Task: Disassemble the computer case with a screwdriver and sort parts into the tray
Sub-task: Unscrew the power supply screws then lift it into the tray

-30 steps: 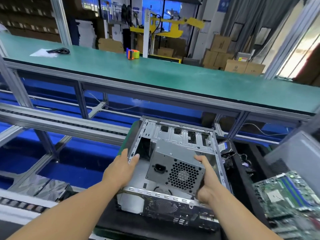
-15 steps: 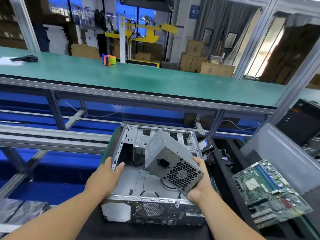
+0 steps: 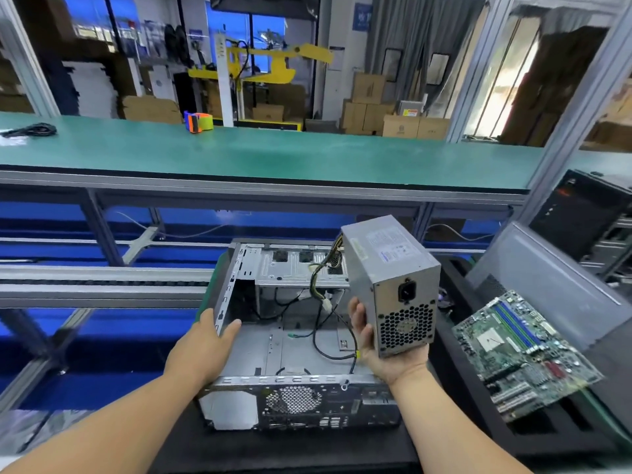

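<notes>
The open grey computer case lies on its side in front of me, its inside bare except for loose black cables. My left hand grips the case's left wall, thumb hooked over the edge. My right hand holds the grey power supply from below, lifted above the case's right side. Its fan grille and socket face me. A bundle of yellow and black wires trails from its back into the case.
A green motherboard lies tilted in the black tray to the right. A grey side panel leans behind it, with another black case further right. A green bench with a tape dispenser runs across the back.
My right hand has lifted the power supply up and to the right, out of the case, its wires trailing behind. My left hand has stayed on the case's left wall.
</notes>
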